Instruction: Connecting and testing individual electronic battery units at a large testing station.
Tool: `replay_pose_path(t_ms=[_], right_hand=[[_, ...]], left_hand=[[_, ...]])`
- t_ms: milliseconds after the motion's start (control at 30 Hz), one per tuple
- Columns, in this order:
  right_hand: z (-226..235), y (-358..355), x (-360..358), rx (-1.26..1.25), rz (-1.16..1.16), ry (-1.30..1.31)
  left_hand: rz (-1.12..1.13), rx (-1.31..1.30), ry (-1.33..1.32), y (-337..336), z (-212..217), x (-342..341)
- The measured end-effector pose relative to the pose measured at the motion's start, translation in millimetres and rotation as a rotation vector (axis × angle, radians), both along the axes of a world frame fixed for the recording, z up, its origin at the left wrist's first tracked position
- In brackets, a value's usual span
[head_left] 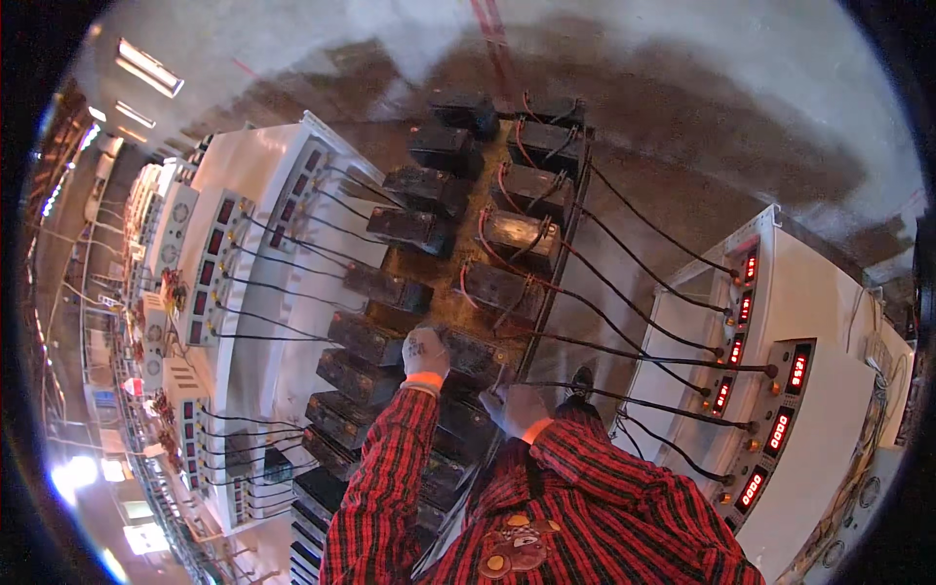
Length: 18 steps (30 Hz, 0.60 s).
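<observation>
Both of my hands wear pale gloves with orange cuffs. My left hand (426,353) is curled over the bench between two rows of dark block-shaped batteries; its fingertips are hidden. Just left of it sits a black battery (363,339) of the left row. My right hand (517,408) is closed in a pinch at the near right edge of the right row, and what it grips is too small to make out. Between the hands lies a dusty dark battery (473,358). A black cable (643,400) runs from the right-hand equipment toward my right hand.
White cabinets with red digital displays (780,429) stand at the right, cables stretching across to the batteries. More white cabinets (253,185) line the left, also wired. Farther along the yellowish bench (444,278), a shinier battery (522,234) carries red and black leads.
</observation>
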State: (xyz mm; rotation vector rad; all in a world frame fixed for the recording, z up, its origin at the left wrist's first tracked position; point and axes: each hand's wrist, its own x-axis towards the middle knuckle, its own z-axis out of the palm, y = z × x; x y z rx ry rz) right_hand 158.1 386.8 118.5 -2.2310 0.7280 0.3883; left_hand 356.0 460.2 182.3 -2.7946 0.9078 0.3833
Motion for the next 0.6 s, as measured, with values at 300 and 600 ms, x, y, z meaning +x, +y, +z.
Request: replay_pose_path(t_ms=[300, 600], right_hand=[[-110, 32, -20, 0.597, -0.479, -0.727], [-131, 41, -7, 0.662, -0.467, -0.615]], left_hand=[[0.141, -0.621, 0.426, -38, 61, -100], [0.089, -0.668, 0.373, -40, 48, -107]])
